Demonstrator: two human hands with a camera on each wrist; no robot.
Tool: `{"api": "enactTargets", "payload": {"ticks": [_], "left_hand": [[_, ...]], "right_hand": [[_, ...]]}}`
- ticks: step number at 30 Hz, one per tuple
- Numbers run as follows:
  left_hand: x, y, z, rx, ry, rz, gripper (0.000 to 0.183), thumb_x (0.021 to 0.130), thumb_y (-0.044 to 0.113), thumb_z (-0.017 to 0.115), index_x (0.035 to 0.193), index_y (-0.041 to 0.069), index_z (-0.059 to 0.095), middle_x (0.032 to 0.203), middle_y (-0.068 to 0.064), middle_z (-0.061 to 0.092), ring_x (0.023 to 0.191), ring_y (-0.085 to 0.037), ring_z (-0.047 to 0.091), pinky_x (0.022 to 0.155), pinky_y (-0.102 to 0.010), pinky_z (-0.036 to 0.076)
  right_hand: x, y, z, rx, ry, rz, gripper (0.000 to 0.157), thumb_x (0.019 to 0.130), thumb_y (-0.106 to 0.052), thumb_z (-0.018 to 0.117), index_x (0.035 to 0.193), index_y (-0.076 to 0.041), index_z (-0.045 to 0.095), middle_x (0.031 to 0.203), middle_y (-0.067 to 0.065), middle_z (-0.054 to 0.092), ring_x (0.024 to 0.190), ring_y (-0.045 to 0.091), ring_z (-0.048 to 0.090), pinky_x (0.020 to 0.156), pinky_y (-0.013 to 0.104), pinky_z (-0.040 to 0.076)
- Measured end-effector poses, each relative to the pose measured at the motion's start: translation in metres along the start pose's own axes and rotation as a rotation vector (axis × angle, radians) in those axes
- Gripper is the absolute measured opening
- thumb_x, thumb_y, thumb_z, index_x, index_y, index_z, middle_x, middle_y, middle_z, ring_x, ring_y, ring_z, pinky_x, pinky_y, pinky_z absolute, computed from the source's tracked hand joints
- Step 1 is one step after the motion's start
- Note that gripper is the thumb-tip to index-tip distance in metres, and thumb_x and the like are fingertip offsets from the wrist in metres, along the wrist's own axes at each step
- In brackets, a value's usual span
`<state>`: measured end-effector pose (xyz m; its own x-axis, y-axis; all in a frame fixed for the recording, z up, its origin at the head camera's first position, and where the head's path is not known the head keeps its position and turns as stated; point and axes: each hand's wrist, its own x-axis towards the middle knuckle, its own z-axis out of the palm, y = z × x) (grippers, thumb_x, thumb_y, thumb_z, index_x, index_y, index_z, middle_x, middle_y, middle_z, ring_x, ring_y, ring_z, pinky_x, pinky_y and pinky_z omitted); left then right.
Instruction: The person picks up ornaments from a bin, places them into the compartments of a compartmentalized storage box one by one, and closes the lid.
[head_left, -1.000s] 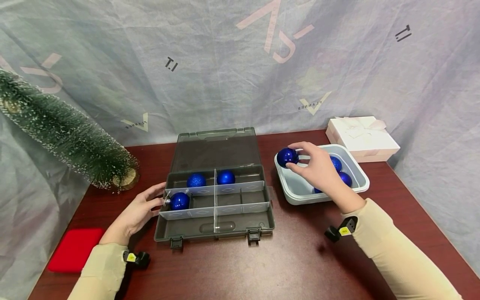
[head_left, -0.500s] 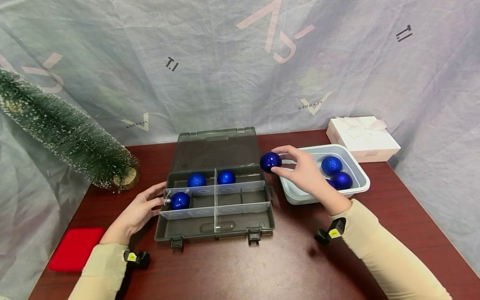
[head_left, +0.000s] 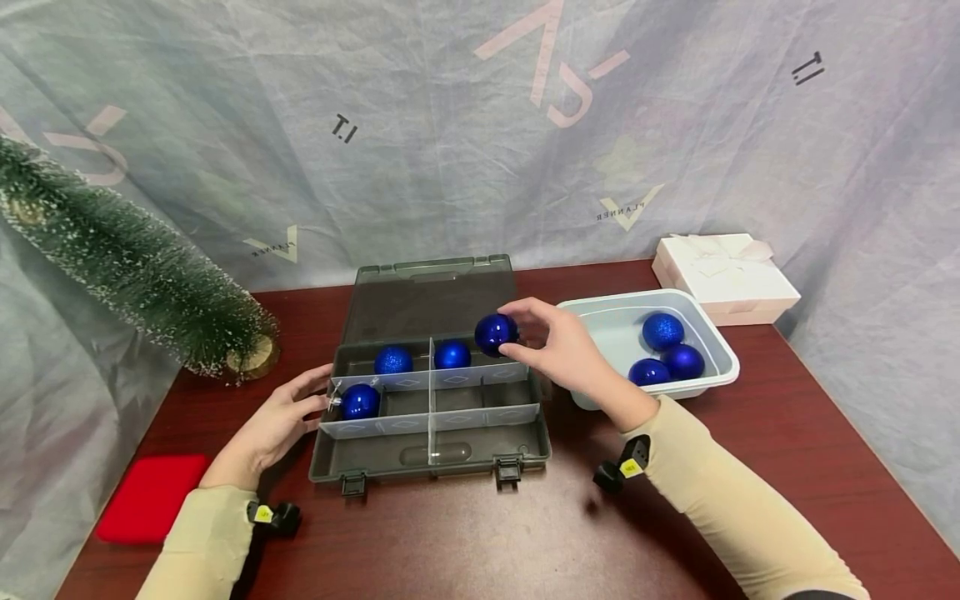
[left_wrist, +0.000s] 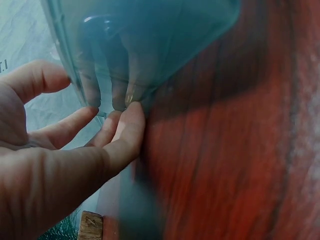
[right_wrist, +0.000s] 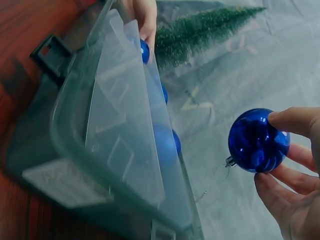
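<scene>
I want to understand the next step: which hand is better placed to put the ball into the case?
The right hand: it holds the ball above the case.

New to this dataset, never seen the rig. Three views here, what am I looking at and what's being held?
No machine: a person works with two bare hands and wears three cameras. The wide picture comes from the head, looking down at a dark red table. The other two come from the wrists, so each shows its own hand very close up.

On the table are an open grey organizer case with clear dividers and three blue balls in its compartments, a white tray with three more blue balls, a white gift box, a red pad and a small frosted tree.

The right hand pinches a shiny blue ball over the case's back right compartment; the right wrist view shows it between the fingers. The left hand rests with straight fingers against the case's left side.
</scene>
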<state>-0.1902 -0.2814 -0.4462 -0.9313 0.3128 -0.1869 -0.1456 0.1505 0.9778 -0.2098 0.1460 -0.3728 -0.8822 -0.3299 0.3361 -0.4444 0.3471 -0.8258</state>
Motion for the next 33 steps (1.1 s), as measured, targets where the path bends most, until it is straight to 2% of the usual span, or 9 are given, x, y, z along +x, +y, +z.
{"api": "enactTargets", "payload": {"ticks": [7,12,17,20,24,30,33], "left_hand": [[0.000,0.000,0.000,-0.004,-0.003,-0.001,0.063,0.103,0.003,0.046,0.160,-0.004,0.019,0.157,-0.027,0.019,0.113,-0.013,0.048,0.100,-0.053,0.037],[0.000,0.001,0.000,-0.002,-0.008,0.001,0.063,0.104,0.004,0.046,0.160,-0.004,0.019,0.157,-0.027,0.020,0.112,-0.014,0.049,0.099,-0.051,0.038],[0.000,0.001,0.000,-0.008,-0.008,-0.002,0.063,0.104,0.004,0.046,0.160,-0.004,0.019,0.157,-0.028,0.018,0.113,-0.013,0.048,0.103,-0.060,0.032],[0.000,0.000,0.000,-0.011,-0.006,-0.002,0.063,0.104,0.004,0.046,0.160,-0.004,0.019,0.157,-0.028,0.018,0.113,-0.012,0.048,0.104,-0.062,0.030],[0.000,-0.001,-0.001,-0.007,-0.004,0.001,0.063,0.104,0.004,0.046,0.160,-0.004,0.019,0.156,-0.027,0.020,0.112,-0.012,0.049,0.103,-0.058,0.033],[0.000,-0.001,0.000,-0.005,0.000,0.005,0.062,0.103,0.004,0.047,0.159,-0.004,0.021,0.153,-0.026,0.023,0.110,-0.013,0.051,0.102,-0.057,0.034],[-0.001,0.000,0.000,-0.005,0.000,0.010,0.062,0.103,0.004,0.048,0.159,-0.003,0.023,0.150,-0.024,0.027,0.109,-0.013,0.051,0.099,-0.052,0.037]], "right_hand": [[0.006,-0.008,0.022,0.069,-0.049,-0.010,0.042,0.086,-0.008,0.083,0.125,-0.009,0.068,0.121,0.007,0.068,0.104,0.024,0.068,0.090,0.042,0.055],[0.009,-0.014,0.039,0.094,-0.086,-0.034,0.040,0.086,-0.007,0.082,0.124,-0.011,0.069,0.122,0.004,0.068,0.104,0.020,0.067,0.091,0.043,0.054],[0.011,-0.019,0.058,0.090,-0.137,-0.050,0.040,0.087,-0.007,0.082,0.125,-0.011,0.068,0.123,0.003,0.067,0.108,0.020,0.065,0.091,0.041,0.054],[0.011,-0.022,0.068,0.083,-0.172,-0.048,0.041,0.088,-0.008,0.081,0.126,-0.011,0.068,0.125,0.004,0.067,0.110,0.023,0.065,0.091,0.035,0.054],[0.011,-0.025,0.081,0.065,-0.215,-0.044,0.042,0.088,-0.009,0.082,0.127,-0.011,0.067,0.127,0.005,0.066,0.112,0.023,0.064,0.092,0.030,0.053],[0.009,-0.024,0.098,0.031,-0.271,-0.040,0.042,0.089,-0.010,0.081,0.128,-0.011,0.065,0.129,0.003,0.065,0.120,0.018,0.062,0.096,0.030,0.050],[0.008,-0.022,0.105,-0.018,-0.289,-0.039,0.042,0.089,-0.011,0.081,0.129,-0.013,0.065,0.130,0.001,0.066,0.120,0.017,0.062,0.097,0.030,0.050]]}}
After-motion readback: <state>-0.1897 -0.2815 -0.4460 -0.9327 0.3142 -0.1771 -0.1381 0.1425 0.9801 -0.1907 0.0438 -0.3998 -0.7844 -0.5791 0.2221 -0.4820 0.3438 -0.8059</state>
